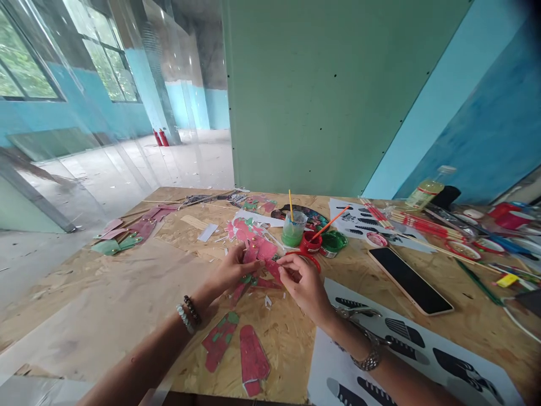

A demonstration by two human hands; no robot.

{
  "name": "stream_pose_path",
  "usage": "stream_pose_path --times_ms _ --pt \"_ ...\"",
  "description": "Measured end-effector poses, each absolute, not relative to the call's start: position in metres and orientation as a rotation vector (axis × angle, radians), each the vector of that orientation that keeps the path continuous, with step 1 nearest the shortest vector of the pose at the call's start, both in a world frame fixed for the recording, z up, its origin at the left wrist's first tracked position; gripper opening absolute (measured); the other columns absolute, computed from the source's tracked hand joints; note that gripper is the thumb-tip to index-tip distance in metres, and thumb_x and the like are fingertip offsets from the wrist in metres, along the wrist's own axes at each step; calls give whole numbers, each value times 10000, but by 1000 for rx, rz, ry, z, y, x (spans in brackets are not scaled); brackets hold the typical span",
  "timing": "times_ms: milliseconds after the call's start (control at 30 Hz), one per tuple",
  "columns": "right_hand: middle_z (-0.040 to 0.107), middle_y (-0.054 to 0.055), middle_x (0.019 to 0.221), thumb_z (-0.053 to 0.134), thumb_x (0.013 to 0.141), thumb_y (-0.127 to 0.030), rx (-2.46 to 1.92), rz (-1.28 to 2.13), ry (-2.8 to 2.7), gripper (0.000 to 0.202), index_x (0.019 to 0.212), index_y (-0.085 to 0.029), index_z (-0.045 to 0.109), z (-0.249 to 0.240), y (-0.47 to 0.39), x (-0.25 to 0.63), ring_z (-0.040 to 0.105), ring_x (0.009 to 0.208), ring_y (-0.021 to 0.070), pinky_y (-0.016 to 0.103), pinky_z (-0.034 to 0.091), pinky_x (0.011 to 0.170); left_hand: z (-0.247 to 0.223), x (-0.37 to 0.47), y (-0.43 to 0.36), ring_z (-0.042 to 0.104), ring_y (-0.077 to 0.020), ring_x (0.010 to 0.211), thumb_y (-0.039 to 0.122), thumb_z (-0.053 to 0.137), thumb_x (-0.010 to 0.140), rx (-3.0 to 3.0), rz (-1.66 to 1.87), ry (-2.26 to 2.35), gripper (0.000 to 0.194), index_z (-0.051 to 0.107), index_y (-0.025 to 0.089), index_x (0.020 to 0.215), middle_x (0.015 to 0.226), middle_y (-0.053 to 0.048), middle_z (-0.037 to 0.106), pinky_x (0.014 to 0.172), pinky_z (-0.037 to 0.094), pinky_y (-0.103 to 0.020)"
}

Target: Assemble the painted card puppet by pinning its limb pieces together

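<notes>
Near the middle of the table, my left hand (226, 274) pinches a pink painted cutout figure (262, 247) with small brass-coloured fasteners on it. My right hand (306, 286) has its thumb and fingers closed on the same figure's right-hand piece, close to my left fingertips. More pink and green parts show under and behind my hands. Two loose cutout pieces lie nearer to me: a pink piece with green spots (220, 341) and a plain pink piece (254, 358). My fingers partly hide the piece between them.
Behind my hands stand a cup of cloudy green water (295, 228), a red paint jar (311, 242) and a green paint jar (333, 242). A phone (409, 280) lies to the right. Scissors (357, 311) rest on a printed sheet (338, 378). Another jointed cutout (146, 225) lies at far left.
</notes>
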State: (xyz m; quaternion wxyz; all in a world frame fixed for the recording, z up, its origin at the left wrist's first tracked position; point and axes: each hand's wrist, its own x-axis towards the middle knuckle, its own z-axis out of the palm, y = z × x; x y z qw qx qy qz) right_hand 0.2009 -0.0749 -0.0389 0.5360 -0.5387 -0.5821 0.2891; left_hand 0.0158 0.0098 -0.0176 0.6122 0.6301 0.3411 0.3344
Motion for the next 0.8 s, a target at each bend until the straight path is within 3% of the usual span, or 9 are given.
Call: stream_pose_path --times_ms 300,567,800 --pt "761 66 849 622 904 -373 -1295 772 -1384 208 1003 -201 684 -41 -73 202 703 749 210 296 516 641 -16 11 12 513 -105 553 470 865 676 1502 762 865 472 516 186 817 623 45 570 502 372 -225" --pt "660 12 648 664 827 -421 -1313 848 -1313 229 856 -196 628 -35 -70 207 574 563 157 251 393 519 -25 7 22 541 -119 552 522 820 691 1573 738 870 478 489 193 795 605 46 558 520 400 -230" --pt "610 -19 607 654 810 -397 -1378 922 -1398 201 823 -201 612 -32 -70 209 513 523 132 246 355 509 -15 4 17 463 -98 499 476 738 753 1647 581 884 384 472 201 795 563 52 552 458 305 -214"
